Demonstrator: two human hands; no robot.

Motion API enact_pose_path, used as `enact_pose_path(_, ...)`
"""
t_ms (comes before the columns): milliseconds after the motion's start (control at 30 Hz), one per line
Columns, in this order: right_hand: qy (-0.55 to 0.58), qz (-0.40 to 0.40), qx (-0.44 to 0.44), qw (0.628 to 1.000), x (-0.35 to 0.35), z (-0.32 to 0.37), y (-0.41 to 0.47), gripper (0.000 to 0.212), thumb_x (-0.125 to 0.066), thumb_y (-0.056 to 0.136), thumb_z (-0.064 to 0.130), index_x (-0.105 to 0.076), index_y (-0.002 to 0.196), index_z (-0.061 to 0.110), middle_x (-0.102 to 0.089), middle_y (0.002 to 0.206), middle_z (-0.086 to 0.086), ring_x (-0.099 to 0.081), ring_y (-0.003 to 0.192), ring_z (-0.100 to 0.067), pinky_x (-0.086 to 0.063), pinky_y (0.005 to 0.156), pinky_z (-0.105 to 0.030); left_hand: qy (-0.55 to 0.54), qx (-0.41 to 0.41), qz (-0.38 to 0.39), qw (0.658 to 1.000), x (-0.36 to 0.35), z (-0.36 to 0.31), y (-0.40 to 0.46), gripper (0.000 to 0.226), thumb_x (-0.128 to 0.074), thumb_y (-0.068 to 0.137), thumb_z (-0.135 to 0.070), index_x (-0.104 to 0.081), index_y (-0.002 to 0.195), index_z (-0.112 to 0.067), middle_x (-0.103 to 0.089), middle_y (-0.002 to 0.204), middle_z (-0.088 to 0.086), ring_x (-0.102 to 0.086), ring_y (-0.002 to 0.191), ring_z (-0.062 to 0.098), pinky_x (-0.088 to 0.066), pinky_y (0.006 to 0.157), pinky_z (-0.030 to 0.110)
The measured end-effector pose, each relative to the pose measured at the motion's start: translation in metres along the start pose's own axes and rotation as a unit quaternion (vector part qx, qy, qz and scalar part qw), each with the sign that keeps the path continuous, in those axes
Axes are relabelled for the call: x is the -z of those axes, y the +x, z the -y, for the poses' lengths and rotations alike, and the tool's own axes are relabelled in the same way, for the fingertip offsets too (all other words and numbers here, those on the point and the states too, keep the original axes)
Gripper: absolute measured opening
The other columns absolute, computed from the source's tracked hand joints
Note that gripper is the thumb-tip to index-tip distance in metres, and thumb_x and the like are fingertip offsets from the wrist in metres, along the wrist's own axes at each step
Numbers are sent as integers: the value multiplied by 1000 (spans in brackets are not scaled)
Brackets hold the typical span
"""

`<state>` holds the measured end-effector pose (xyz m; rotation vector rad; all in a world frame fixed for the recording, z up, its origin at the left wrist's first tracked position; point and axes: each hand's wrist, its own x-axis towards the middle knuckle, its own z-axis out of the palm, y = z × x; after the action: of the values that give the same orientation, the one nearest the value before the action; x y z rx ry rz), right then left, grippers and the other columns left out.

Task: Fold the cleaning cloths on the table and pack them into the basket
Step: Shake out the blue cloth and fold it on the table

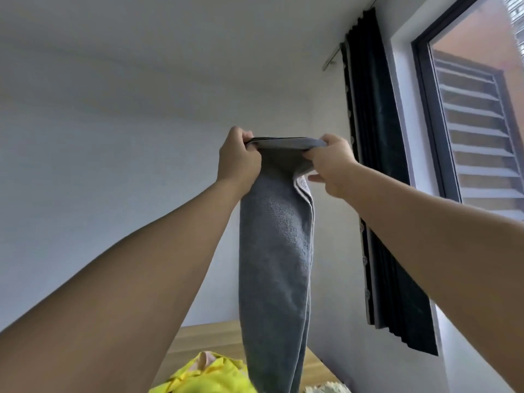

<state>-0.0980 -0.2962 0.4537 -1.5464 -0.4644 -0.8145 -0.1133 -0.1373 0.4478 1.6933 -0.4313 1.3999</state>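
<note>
Both arms are raised, holding a grey cloth (276, 251) up in the air. The left hand (239, 160) has its fingers (247, 135) curled tight over one end of the cloth's top edge; the right hand (333, 165) pinches the other end, close beside it, with one finger sticking out loose beneath. Between the two grips the top edge runs short and flat, stacked in several layers. Below the fingers the cloth hangs long and narrow, a nubbly terry with a paler hem showing down its right side. Its lower end drops toward a wooden counter (204, 338), where a crumpled yellow cloth (209, 378) lies just left of it. Behind the fingers is a plain white wall (113, 165). To their right hangs a dark pleated curtain (377, 165) beside a window (476, 109) with slatted louvres outside.
</note>
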Motion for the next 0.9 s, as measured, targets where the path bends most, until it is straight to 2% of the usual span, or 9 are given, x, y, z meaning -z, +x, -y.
enact_pose_path(67, -67, 18, 19, 997, 12, 6, -11, 14, -54, 83, 4, -51, 75, 16, -59, 94, -14, -62, 92, -34, -60, 71, -50, 1, -2, 14, 1000, 6, -2, -12, 18, -42, 94, -9, -51, 109, -11, -53, 106, -5, -50, 90, 10, -37, 62, 10)
enact_pose_path(133, -131, 53, 16, 990, 23, 9, -27, 10, -53, 83, 3, -57, 86, 11, -59, 99, -15, -62, 92, -35, -60, 70, -48, 19, 16, 25, 999, 11, -6, -28, 11, -41, 94, -13, -49, 102, -14, -53, 99, -2, -49, 81, 12, -38, 57, 19)
enact_pose_path(267, -197, 175, -97, 960, 45, 8, -81, 27, -58, 88, 1, -54, 115, 1, -61, 103, -16, -66, 84, -31, -60, 71, -43, 153, 110, 26, 982, 27, -19, -79, 10, -37, 92, -24, -46, 95, -23, -47, 102, 5, -40, 93, 25, -33, 76, 32)
enact_pose_path(367, -190, 217, -164, 943, 59, -2, -126, 32, -59, 89, 3, -52, 120, 1, -63, 108, -18, -67, 92, -32, -60, 72, -43, 135, 125, 90, 979, 41, -25, -119, 9, -37, 89, -15, -45, 90, -16, -48, 88, 1, -42, 80, 21, -37, 70, 34)
enact_pose_path(500, -122, 322, -289, 893, 72, -28, -194, 26, -45, 88, 5, -52, 113, 1, -65, 100, -16, -66, 83, -29, -59, 75, -41, 94, 239, 178, 950, 57, -19, -171, 10, -40, 86, -10, -49, 83, -12, -46, 80, 5, -43, 71, 23, -38, 62, 30)
enact_pose_path(567, -131, 346, -335, 866, 75, -52, -225, 23, -41, 87, 6, -53, 105, 1, -63, 91, -17, -62, 78, -29, -57, 79, -41, 105, 266, 262, 922, 60, 0, -207, 15, -42, 86, -3, -53, 84, -11, -46, 76, 10, -43, 68, 21, -38, 61, 32)
enact_pose_path(700, -183, 399, -429, 789, 78, -129, -281, 18, -39, 91, 3, -52, 103, -3, -63, 84, -17, -62, 70, -26, -54, 78, -41, 92, 326, 451, 826, 69, 52, -294, 22, -47, 84, 4, -55, 75, -14, -44, 69, 12, -41, 56, 16, -33, 53, 24)
enact_pose_path(833, -241, 483, -487, 687, 74, -214, -341, 28, -42, 97, 5, -42, 123, -7, -59, 98, -23, -63, 70, -28, -55, 81, -46, 237, 348, 550, 721, 71, 109, -386, 19, -52, 88, -5, -54, 74, -19, -56, 77, 1, -54, 61, 13, -48, 57, 23)
enact_pose_path(900, -263, 518, -491, 649, 66, -251, -359, 33, -41, 98, 6, -39, 128, -8, -59, 89, -20, -66, 64, -24, -56, 78, -42, 251, 331, 563, 714, 64, 137, -422, 16, -49, 86, -5, -60, 81, -16, -62, 86, 7, -60, 74, 20, -45, 62, 26)
